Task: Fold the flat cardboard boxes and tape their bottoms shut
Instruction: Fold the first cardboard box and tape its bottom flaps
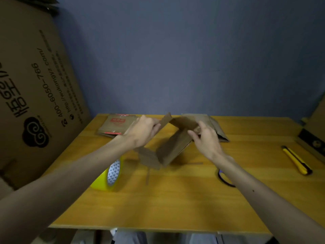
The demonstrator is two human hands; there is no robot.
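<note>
left hand (142, 131): forearm extended, fingers curled, pinching | right hand (207, 140): forearm extended, fingers curled, gripping

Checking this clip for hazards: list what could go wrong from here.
1. The tape roll stands on edge just beneath the left forearm; a nudge might send it rolling off the table.
2. The left hand and right hand grip the half-opened box near its top edge; it could spring flat again or crease crookedly.
</note>
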